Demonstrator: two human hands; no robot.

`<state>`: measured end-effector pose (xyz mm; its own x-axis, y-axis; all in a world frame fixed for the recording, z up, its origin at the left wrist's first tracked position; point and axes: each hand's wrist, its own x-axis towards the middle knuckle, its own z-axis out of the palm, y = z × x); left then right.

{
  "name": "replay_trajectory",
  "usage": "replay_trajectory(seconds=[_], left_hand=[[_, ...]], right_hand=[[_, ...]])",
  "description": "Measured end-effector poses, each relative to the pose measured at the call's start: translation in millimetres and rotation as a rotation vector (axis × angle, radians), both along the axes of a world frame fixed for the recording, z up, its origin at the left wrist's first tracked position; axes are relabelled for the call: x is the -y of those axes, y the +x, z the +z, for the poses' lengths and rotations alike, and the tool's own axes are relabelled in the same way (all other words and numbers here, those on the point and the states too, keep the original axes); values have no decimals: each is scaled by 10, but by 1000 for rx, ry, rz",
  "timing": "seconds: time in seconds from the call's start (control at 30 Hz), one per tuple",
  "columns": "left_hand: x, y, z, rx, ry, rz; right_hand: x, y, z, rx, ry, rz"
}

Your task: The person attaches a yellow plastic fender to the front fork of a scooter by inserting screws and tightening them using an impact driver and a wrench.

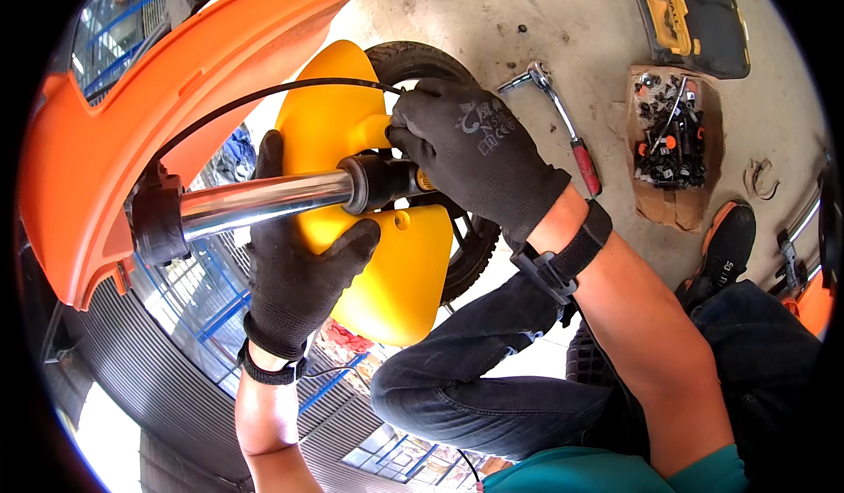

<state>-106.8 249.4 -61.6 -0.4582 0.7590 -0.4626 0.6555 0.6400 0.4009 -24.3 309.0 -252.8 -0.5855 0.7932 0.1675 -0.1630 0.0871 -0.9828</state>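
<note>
A yellow front mudguard (387, 273) sits around a chrome fork tube (264, 204) with a black collar, in front of a black tyre (431, 58). My left hand (303, 273), in a dark work glove, grips the mudguard's near side. Its thumb lies on the yellow plastic and its fingers pass behind the tube. My gloved right hand (475, 146) is closed at the mudguard's far edge, beside the lower fork end. A thin black cable (272, 91) arcs from the fork clamp to its fingertips, which pinch it; the fingertips are partly hidden.
A large orange body panel (176, 115) rises at the left. On the concrete floor lie a red-handled ratchet (567, 128), a cardboard box (677, 207) of small black parts, a yellow-and-black case (694, 18) and a curved metal strip (761, 179). My shoe (723, 251) is near the box.
</note>
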Motion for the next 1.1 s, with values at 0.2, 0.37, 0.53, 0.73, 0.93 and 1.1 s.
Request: replay_trajectory(seconds=[0.2, 0.37, 0.53, 0.73, 0.93, 1.1], left_hand=[[10, -5, 8, -29, -8, -57], [25, -31, 26, -37, -12, -96], [-19, 6, 28, -78, -11, -139], [15, 6, 3, 6, 18, 0], [52, -61, 41, -73, -1, -152], [171, -25, 140, -247, -86, -156]], right_hand=[[-15, 66, 57, 18, -46, -8], [22, -13, 0, -114, -49, -42], [-11, 1, 24, -72, -3, -70], [-14, 52, 72, 19, -47, 7], [-121, 220, -121, -71, -244, -182], [-258, 682, -542, 211, -305, -262]])
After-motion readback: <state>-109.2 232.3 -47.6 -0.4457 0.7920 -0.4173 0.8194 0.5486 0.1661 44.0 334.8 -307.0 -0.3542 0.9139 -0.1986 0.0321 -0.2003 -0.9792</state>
